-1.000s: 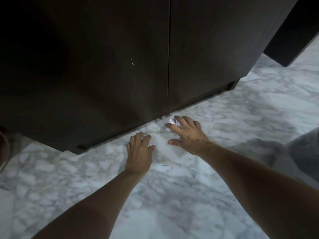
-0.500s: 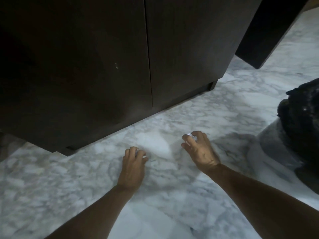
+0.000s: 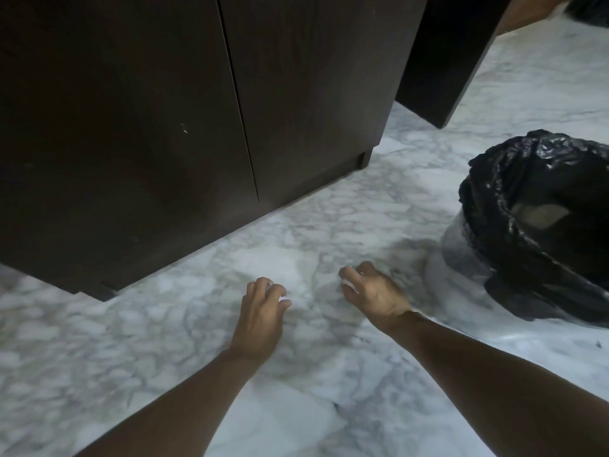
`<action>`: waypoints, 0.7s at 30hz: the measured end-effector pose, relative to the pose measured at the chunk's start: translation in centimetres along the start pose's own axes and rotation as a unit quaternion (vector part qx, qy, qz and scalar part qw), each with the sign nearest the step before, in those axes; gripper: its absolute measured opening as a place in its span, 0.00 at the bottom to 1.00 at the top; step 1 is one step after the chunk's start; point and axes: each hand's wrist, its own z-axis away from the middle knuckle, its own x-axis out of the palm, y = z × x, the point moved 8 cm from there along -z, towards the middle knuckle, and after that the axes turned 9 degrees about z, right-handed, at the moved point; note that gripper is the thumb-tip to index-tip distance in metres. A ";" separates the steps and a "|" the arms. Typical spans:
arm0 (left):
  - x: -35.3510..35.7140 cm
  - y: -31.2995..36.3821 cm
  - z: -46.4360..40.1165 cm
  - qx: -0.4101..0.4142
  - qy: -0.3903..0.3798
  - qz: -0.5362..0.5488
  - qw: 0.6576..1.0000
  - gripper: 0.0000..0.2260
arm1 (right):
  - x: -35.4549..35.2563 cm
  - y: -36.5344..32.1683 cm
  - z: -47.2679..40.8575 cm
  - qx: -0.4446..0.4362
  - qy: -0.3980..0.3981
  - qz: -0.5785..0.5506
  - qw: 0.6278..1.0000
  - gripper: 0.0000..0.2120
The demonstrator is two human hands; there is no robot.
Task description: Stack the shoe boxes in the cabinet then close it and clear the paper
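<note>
Paper shows as small white crumpled bits gripped inside both curled hands, left and right.

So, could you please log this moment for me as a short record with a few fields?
cabinet: both doors closed
left hand: fingers curled round a small white paper scrap
right hand: fingers curled round another bit of white paper
bin: black-lined, open, to the right of the right hand
floor: marble, no loose paper in view
shoe boxes: not visible
</note>
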 end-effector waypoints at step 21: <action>3.0 38.2 -10.7 0.149 -0.149 0.205 0.956 0.20 | -29.9 16.9 11.4 0.270 0.265 -0.104 0.920 0.16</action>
